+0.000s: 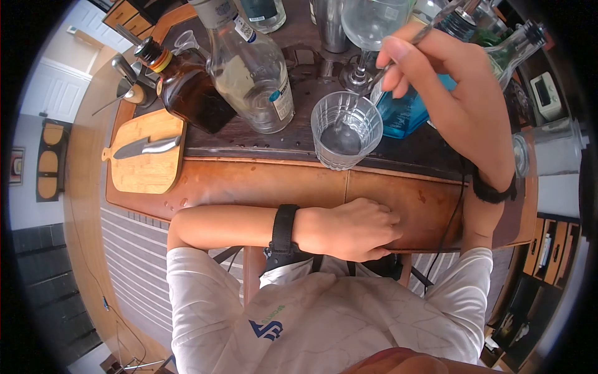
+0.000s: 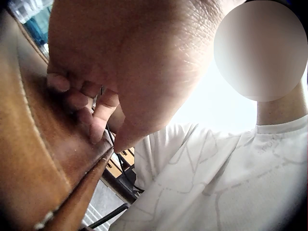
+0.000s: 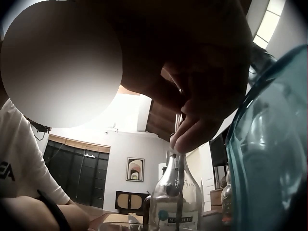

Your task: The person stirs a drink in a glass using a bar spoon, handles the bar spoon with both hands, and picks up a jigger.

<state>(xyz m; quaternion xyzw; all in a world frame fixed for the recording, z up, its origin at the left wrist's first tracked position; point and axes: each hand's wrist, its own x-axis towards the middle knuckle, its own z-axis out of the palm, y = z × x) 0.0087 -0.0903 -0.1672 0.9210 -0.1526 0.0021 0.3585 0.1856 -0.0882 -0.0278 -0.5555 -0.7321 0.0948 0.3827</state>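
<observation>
My right hand (image 1: 458, 93) pinches the thin twisted metal stem of a bar spoon (image 1: 429, 26) between thumb and fingers, above and to the right of a cut tumbler (image 1: 347, 131). The stem slants down toward the tumbler, which holds some clear liquid. In the right wrist view, the dark stem (image 3: 179, 204) runs down from the fingertips in front of a clear bottle (image 3: 161, 204). My left hand (image 1: 349, 229) rests, loosely curled and holding nothing, at the tan leather edge (image 1: 249, 181) of the table.
Left of the tumbler stand a clear bottle (image 1: 252, 81) and a brown bottle (image 1: 194, 93). A knife (image 1: 146, 147) lies on a wooden board (image 1: 143, 177). Close by the right hand are a blue bottle (image 1: 402, 115) and a stemmed glass (image 1: 367, 28). A metal shaker (image 1: 331, 28) stands behind.
</observation>
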